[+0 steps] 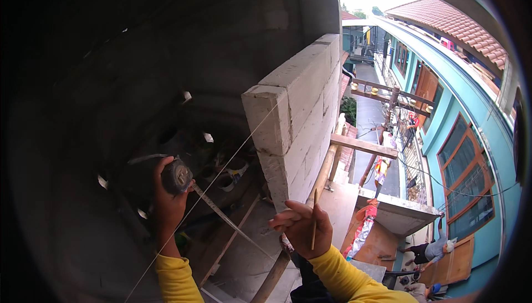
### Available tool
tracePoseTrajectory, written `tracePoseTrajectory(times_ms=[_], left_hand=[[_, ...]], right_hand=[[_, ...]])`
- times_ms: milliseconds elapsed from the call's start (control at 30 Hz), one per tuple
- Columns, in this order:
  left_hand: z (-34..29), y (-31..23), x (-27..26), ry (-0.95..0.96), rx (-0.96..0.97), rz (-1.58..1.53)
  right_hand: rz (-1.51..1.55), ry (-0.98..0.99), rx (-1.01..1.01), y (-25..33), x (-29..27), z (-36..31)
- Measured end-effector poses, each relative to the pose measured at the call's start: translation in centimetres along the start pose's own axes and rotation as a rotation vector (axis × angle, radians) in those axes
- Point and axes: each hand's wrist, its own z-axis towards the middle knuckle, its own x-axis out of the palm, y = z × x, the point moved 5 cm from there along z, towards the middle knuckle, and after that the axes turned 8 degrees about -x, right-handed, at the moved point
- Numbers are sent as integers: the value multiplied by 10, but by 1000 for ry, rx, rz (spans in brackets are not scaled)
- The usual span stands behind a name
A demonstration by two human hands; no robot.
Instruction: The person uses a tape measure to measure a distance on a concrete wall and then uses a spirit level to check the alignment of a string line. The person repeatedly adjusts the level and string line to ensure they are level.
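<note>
My left hand, in a yellow sleeve, is closed around a dark, round-cased tape measure. Its pale blade runs out of the case, slanting down to the right. My right hand holds a thin pencil upright against the palm, with other fingers stretched toward the left. Just beyond this hand rises a wall of white lightweight blocks, its stepped end facing me. A taut string stretches from the wall's upper end down to the lower left, crossing near both hands.
Wooden scaffold poles and a short plank stand along the wall's outer side. Buckets sit in the dark room at left. Far below on the right, a person is beside a turquoise house. Wires cross the alley.
</note>
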Motion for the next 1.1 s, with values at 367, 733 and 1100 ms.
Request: tracePoseTrajectory(times_ms=[367, 733, 1100], left_hand=[[-9, -8, -2, 22, -27, -48], [-13, -24, -5, 17, 73, 49], [-24, -15, -21, -31, 53, 63]], right_hand=[[-64, 8, 32, 11, 6, -2], [-2157, 409, 742, 24, -136, -137], [-1163, -93, 133, 61, -4, -57]])
